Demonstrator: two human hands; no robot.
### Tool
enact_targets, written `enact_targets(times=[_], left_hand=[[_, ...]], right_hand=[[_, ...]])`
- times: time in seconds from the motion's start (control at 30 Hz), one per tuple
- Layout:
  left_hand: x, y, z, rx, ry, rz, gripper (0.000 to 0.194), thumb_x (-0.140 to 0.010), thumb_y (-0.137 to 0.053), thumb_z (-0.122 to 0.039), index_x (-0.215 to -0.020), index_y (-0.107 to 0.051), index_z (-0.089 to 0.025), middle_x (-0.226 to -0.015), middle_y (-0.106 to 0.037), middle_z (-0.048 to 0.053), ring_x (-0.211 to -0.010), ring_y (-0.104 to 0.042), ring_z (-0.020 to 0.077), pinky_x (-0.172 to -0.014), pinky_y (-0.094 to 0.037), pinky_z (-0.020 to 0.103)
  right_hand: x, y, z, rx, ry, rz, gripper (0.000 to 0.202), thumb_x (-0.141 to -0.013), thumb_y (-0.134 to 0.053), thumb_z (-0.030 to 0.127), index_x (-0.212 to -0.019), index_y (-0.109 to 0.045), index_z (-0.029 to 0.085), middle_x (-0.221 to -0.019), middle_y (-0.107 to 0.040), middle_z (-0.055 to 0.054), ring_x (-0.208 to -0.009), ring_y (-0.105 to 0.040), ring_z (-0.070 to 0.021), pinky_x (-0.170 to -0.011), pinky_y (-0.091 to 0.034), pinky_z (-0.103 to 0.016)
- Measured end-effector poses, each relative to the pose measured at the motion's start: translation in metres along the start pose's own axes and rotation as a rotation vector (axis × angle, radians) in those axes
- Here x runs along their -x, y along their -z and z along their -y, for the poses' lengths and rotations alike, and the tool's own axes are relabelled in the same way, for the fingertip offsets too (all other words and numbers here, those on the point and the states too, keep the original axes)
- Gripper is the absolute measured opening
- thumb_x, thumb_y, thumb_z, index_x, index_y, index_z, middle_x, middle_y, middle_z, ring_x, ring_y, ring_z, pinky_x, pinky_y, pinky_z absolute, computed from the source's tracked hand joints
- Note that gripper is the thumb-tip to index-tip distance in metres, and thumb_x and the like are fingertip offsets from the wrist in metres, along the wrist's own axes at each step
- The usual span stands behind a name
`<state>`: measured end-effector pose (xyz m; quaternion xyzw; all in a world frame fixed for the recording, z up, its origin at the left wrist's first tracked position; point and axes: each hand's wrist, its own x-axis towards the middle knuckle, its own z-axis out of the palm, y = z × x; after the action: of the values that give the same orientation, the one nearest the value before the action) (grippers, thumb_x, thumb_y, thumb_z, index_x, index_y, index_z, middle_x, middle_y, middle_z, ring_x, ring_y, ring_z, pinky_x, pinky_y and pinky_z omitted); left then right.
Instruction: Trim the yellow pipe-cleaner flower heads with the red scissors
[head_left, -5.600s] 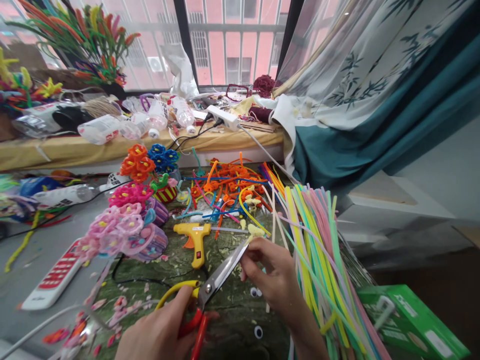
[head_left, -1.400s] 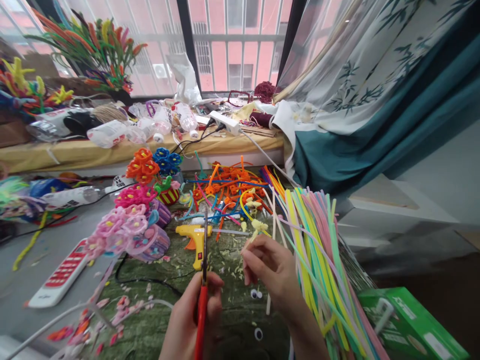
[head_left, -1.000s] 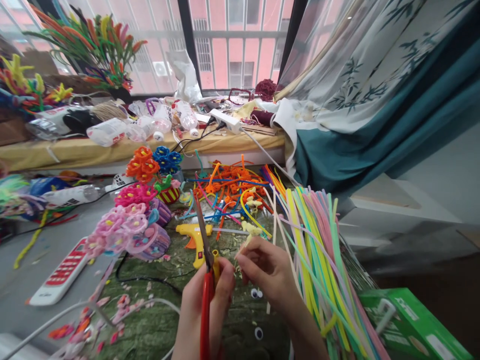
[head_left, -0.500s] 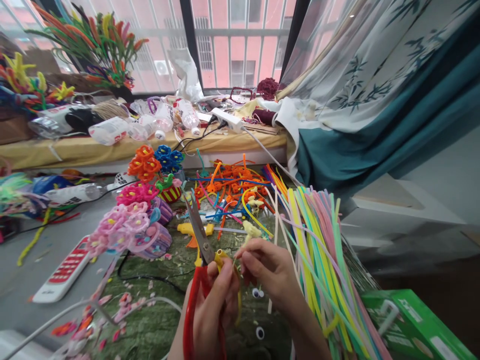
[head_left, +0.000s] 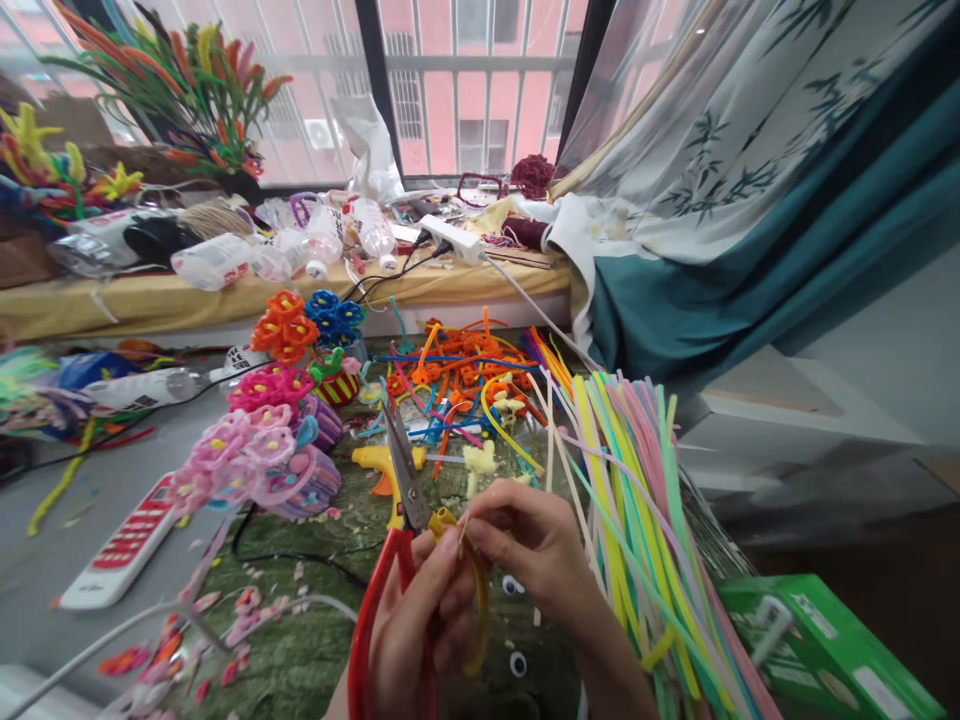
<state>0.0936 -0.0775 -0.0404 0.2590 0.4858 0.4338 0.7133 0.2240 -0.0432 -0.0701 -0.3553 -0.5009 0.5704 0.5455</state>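
Note:
My left hand [head_left: 420,610] is closed around red-handled scissors [head_left: 405,475], blades pointing up and slightly apart. Its thumb and fingers also pinch a yellow pipe cleaner [head_left: 477,625] that curves down below the fingers. Close against it, my right hand [head_left: 536,545] is closed, its thumb and index finger pinching a thin pale strand at the left fingertips. A pale yellow fuzzy piece [head_left: 480,460] shows just beyond the right fingers; whether it joins the strand is hidden. Behind the scissors lies a yellow glue gun [head_left: 379,460].
Pipe-cleaner flowers [head_left: 251,455] in pots stand left of the hands. A bundle of pastel pipe cleaners [head_left: 630,480] lies at right, near a green box [head_left: 832,640]. Orange pieces [head_left: 465,365] are heaped behind. Googly eyes [head_left: 518,664] and a white remote [head_left: 120,550] lie on the table.
Both hands have drawn closer together at the fingertips. The pale yellow fuzzy piece has shifted left, and the scissors have tilted slightly.

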Motion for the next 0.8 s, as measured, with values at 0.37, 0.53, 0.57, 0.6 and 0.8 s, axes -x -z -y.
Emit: enact_targets(times=[0.37, 0.53, 0.57, 0.6, 0.8], left_hand=[[0.0, 0.004, -0.004, -0.035, 0.01, -0.018, 0.042, -0.078, -0.074, -0.049, -0.065, -0.047, -0.02, -0.05, -0.037, -0.011, -0.035, -0.026, 0.0002, -0.034, -0.022, 0.013], [-0.001, 0.008, 0.0, -0.054, -0.017, -0.055, 0.051, -0.072, -0.079, -0.057, -0.066, -0.045, -0.02, -0.05, -0.036, -0.013, -0.036, -0.024, -0.0014, -0.036, -0.021, 0.012], [-0.001, 0.009, 0.001, -0.068, -0.03, -0.057, 0.053, -0.071, -0.079, -0.059, -0.066, -0.044, -0.02, -0.05, -0.035, -0.013, -0.037, -0.024, -0.0012, -0.036, -0.021, 0.011], [-0.001, 0.011, 0.002, -0.083, -0.037, -0.05, 0.054, -0.07, -0.079, -0.061, -0.066, -0.044, -0.02, -0.05, -0.034, -0.013, -0.038, -0.023, -0.0007, -0.036, -0.021, 0.012], [0.003, 0.016, 0.002, -0.194, -0.066, -0.051, 0.05, -0.076, -0.072, -0.064, -0.071, -0.048, -0.02, -0.052, -0.031, -0.013, -0.041, -0.018, 0.0017, -0.036, -0.02, 0.012]], right_hand=[[0.0, -0.001, 0.002, 0.161, 0.045, 0.036, 0.009, -0.082, -0.071, 0.024, -0.075, -0.068, 0.02, -0.068, -0.064, 0.001, -0.06, -0.058, -0.0119, -0.056, -0.047, -0.023], [-0.001, -0.003, 0.003, 0.208, 0.032, 0.06, 0.012, -0.082, -0.065, 0.019, -0.07, -0.064, 0.019, -0.064, -0.059, 0.003, -0.058, -0.053, -0.0109, -0.055, -0.042, -0.023], [-0.001, -0.003, 0.003, 0.218, 0.032, 0.062, 0.013, -0.081, -0.064, 0.018, -0.068, -0.063, 0.019, -0.063, -0.058, 0.003, -0.057, -0.052, -0.0108, -0.055, -0.041, -0.023], [-0.001, -0.003, 0.003, 0.225, 0.03, 0.064, 0.014, -0.081, -0.063, 0.017, -0.067, -0.062, 0.019, -0.062, -0.057, 0.003, -0.057, -0.052, -0.0107, -0.055, -0.041, -0.023], [0.0, -0.001, 0.0, 0.184, 0.008, 0.099, 0.013, -0.078, -0.063, 0.014, -0.065, -0.062, 0.019, -0.063, -0.058, 0.003, -0.058, -0.052, -0.0109, -0.056, -0.042, -0.023]])
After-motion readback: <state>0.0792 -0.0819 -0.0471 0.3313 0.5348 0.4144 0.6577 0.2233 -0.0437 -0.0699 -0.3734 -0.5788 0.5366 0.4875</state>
